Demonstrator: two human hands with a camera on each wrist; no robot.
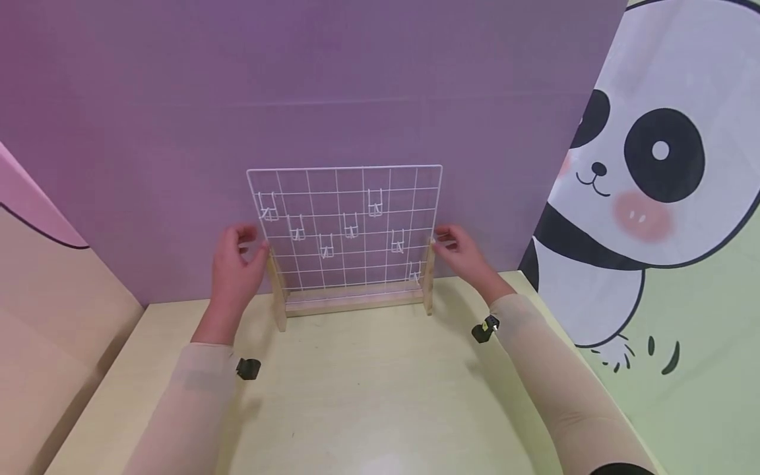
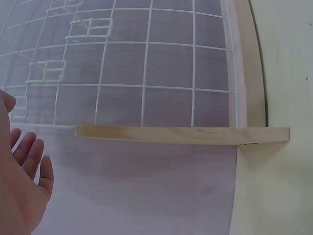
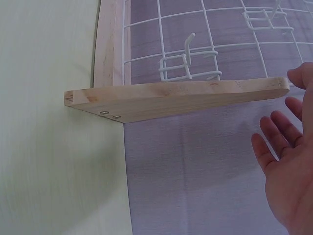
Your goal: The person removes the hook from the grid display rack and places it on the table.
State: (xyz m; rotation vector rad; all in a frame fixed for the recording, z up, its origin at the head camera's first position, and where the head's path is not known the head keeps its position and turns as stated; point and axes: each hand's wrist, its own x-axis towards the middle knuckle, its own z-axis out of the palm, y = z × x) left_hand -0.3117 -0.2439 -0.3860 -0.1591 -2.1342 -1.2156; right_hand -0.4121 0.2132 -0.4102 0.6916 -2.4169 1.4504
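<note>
Our hands flank the white wire grid rack in its pale wooden stand (image 1: pixel 347 237).

It stands upright at the pale yellow counter's (image 1: pixel 368 389) back edge; left hand (image 1: pixel 234 267) and right hand (image 1: pixel 466 254) hover beside its posts, fingers released, grasping nothing.

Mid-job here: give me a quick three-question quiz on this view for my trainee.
1. True or false: the left hand grips the rack firmly.
2. Where does the rack stand? A. at the table's far edge, against the purple wall; B. at the near edge; C. on the floor.
3. Fill in: white wire ___ hang on the grid.

Key:
1. False. Its fingers are relaxed beside the left post, and the right hand is likewise open by the right post.
2. A.
3. Hooks.
</note>
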